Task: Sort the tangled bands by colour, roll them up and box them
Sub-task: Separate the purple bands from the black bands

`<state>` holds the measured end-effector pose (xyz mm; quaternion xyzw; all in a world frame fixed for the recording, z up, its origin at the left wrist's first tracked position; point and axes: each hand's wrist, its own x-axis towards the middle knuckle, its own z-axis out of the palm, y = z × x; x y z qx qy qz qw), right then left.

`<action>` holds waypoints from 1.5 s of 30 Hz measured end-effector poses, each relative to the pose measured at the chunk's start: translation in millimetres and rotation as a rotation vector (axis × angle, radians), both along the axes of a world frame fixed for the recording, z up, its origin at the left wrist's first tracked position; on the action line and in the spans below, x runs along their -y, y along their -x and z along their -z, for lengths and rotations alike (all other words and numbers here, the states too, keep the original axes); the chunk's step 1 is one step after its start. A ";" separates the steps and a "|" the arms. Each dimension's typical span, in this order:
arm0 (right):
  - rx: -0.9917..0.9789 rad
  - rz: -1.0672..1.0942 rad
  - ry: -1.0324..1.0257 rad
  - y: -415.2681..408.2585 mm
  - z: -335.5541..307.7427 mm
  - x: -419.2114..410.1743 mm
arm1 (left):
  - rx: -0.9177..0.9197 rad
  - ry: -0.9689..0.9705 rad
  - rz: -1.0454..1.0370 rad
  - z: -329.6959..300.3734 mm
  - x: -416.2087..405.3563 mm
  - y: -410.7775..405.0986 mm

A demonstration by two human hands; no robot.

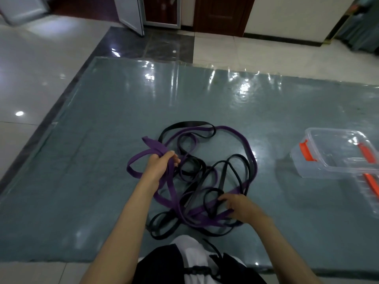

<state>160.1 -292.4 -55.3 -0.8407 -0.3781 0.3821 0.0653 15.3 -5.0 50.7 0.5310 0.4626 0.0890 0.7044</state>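
A tangle of purple bands [235,133] and black bands [188,124] lies on the grey-blue mat [102,140] in front of me. My left hand [159,168] grips a bundle of purple band at the heap's left side, lifted slightly. My right hand [239,208] reaches into the near right part of the tangle, fingers curled among purple and black strands; which strand it holds is unclear. A clear plastic box [320,167] with orange latches stands open to the right.
The box's clear lid [367,193] lies beside it at the right edge. The mat has a glossy plastic cover and sits on a tiled floor [30,89]. Doors and a wall stand at the back.
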 end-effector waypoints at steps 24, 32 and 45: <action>-0.641 0.556 -0.086 87.8 -43.7 2.3 | 0.122 -0.096 0.083 41.0 41.5 38.0; -0.586 0.472 -0.542 111.3 -70.4 -87.0 | -0.029 -0.173 0.413 50.8 55.3 77.1; -0.184 0.337 -0.421 59.9 -29.0 -64.8 | -0.037 -0.020 0.008 35.5 31.4 94.4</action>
